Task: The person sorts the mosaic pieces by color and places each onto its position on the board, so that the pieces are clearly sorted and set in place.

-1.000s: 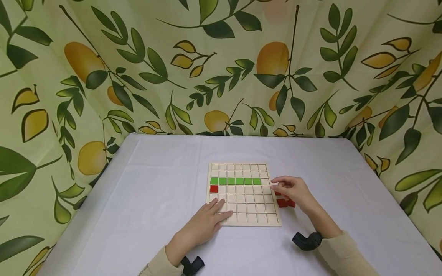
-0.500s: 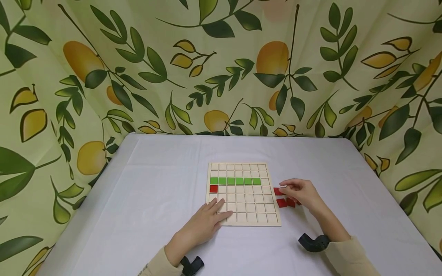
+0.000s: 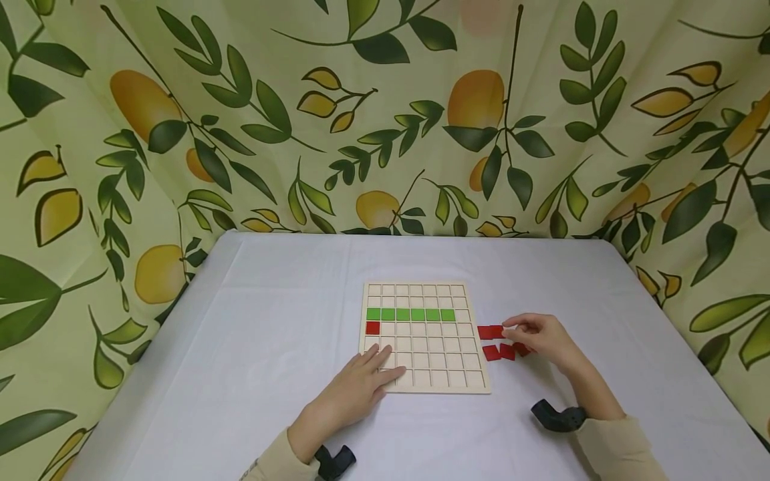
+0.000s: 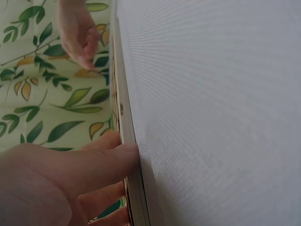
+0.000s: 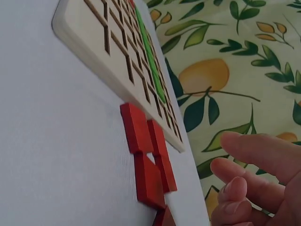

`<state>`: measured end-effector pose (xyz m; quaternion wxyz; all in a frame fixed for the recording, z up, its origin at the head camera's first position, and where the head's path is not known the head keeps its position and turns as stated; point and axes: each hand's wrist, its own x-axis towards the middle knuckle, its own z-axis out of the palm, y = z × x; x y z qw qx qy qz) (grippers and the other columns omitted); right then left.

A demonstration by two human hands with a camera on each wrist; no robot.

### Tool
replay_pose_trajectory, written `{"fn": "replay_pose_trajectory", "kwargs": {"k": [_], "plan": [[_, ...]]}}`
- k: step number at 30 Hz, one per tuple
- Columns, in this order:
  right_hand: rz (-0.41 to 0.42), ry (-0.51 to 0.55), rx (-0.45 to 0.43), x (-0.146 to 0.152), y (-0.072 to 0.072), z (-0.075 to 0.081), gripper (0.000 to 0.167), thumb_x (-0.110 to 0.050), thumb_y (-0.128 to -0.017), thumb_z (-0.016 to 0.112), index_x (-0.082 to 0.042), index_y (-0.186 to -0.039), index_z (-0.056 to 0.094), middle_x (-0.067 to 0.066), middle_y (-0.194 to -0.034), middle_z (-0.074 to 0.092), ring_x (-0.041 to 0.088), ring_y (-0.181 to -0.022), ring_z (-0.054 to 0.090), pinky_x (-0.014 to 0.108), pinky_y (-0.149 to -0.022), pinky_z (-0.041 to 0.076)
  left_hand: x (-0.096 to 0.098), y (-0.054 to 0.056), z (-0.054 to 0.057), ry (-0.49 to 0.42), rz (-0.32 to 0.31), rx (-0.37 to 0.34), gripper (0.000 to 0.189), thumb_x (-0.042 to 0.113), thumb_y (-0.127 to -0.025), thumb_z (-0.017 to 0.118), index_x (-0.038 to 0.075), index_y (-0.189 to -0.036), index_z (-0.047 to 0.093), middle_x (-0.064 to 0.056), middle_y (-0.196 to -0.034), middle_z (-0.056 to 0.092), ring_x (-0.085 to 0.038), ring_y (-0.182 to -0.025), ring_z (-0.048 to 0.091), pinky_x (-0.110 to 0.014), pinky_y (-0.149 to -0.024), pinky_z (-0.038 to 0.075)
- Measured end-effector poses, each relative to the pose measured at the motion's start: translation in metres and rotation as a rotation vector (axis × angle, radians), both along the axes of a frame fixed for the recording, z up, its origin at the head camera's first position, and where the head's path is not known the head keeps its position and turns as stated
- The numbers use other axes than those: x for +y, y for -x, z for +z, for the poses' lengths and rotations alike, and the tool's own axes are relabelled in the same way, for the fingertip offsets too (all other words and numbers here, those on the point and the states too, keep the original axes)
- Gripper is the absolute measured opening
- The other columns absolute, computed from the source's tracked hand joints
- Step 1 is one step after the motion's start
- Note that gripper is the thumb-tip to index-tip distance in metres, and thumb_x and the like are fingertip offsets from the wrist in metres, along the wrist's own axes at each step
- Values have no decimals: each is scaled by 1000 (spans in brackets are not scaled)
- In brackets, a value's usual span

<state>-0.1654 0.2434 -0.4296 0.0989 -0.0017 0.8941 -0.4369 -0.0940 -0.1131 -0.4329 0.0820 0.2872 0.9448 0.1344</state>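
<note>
Nearest, the left hand point(image 3: 355, 387) lies with fingers spread on the near left corner of a gridded wooden board point(image 3: 433, 361), its thumb at the board's edge, gripping nothing. Right of the board, on the white-covered worktop point(image 3: 289, 300), loose red tiles point(image 3: 507, 352) lie in two short rows. By the farther row, the right hand point(image 3: 541, 336) hovers, fingers loosely bent and holding nothing visible. Farther across the grid sit one red tile point(image 3: 373, 328) in the leftmost column, then six green tiles point(image 3: 418, 314). Beyond hangs a fruit-and-leaf patterned curtain point(image 3: 385, 133).
</note>
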Motion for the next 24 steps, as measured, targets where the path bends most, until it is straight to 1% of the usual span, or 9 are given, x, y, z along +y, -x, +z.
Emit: {"fn": "replay_pose_trajectory", "kwargs": {"k": [6, 13, 19, 24], "plan": [[62, -32, 15, 16, 3, -6, 36, -22, -88, 69, 4, -113, 65, 4, -69, 55, 9, -58, 47, 21, -52, 44, 0, 0, 0, 2, -5, -1, 43, 18, -97, 55, 27, -138, 53, -12, -154, 41, -34, -145, 36, -53, -113, 38], [118, -46, 46, 34, 5, -14, 33, -19, -86, 71, 4, -109, 67, 1, -71, 54, 8, -59, 48, 19, -53, 45, 0, 0, 1, -1, -4, -12, 43, 18, -97, 54, 27, -139, 52, -12, -154, 40, -34, -145, 35, -53, -114, 37], [164, -36, 37, 45, 5, -16, 34, -17, -85, 71, 5, -110, 66, 1, -73, 53, 7, -60, 48, 19, -53, 45, 0, 0, 2, -15, 4, -32, 44, 18, -97, 55, 28, -140, 52, -11, -155, 38, -34, -146, 34, -53, -114, 36], [191, -31, 42, 50, 4, -18, 34, -14, -84, 72, 6, -110, 65, -1, -71, 50, 5, -61, 45, 17, -53, 43, 0, 0, 2, -8, 5, -31, 44, 18, -97, 55, 27, -139, 52, -12, -155, 39, -34, -146, 34, -53, -114, 36]]}}
